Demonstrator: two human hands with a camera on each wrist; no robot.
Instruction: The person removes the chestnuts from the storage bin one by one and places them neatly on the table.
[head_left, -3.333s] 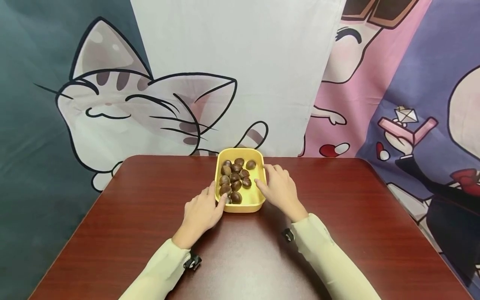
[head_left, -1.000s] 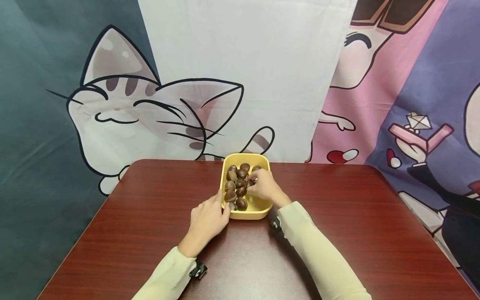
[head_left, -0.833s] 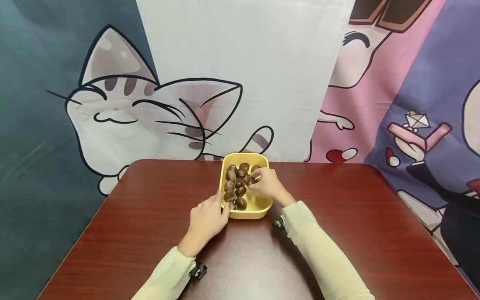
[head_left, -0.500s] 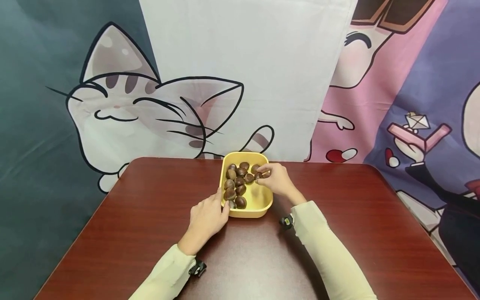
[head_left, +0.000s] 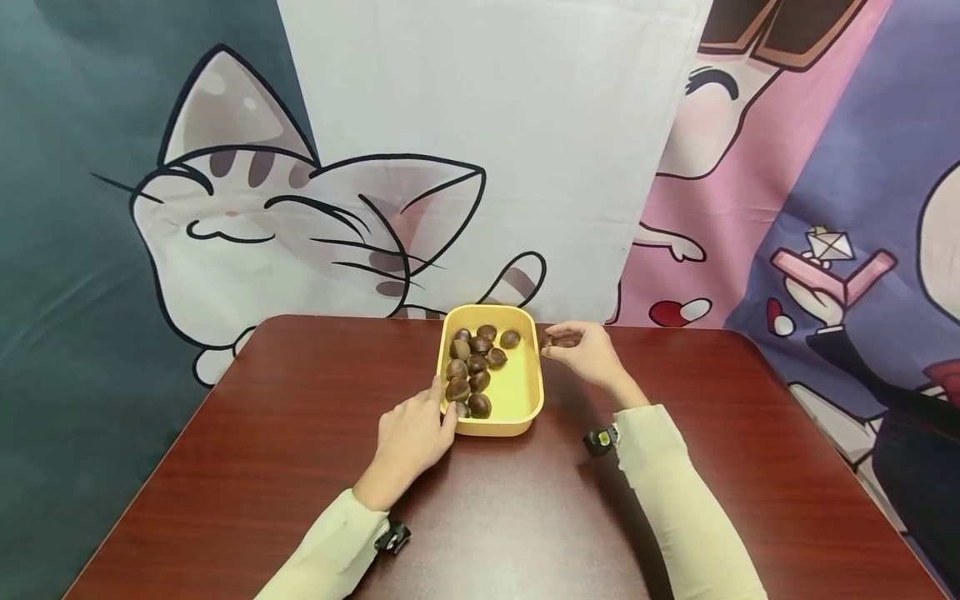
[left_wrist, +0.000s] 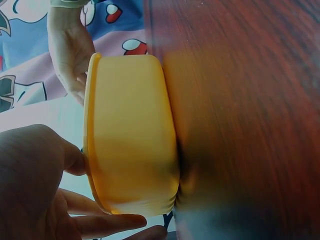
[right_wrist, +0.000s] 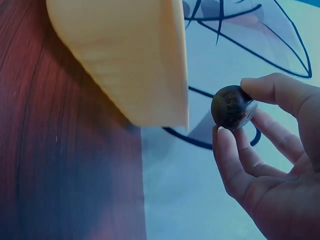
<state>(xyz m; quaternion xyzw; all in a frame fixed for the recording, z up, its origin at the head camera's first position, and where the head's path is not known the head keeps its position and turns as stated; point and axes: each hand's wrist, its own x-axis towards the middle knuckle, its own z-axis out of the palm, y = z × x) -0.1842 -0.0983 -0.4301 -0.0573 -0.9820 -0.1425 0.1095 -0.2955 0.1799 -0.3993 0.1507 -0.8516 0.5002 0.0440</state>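
Note:
A yellow plastic box (head_left: 495,428) stands near the far edge of the table, with several brown chestnuts (head_left: 477,363) lying mostly along its left side. My left hand (head_left: 408,437) holds the box at its near left corner, thumb at the rim and fingers along the outer wall, as the left wrist view shows. Just past the box's right wall, my right hand (head_left: 592,354) pinches one chestnut (right_wrist: 232,107) between thumb and fingertips. The right wrist view puts that chestnut at about rim height, apart from the box wall (right_wrist: 125,60).
The dark red wooden table (head_left: 300,433) reaches out on both sides of the box. Behind its far edge hangs a cloth backdrop (head_left: 555,150) with cartoon figures. Small black cameras (head_left: 392,536) sit on both wrists.
My right hand has reached into the box, taken hold of a chestnut, lifted it and carried it right, over the rim to outside. The left hand stays at the box corner.

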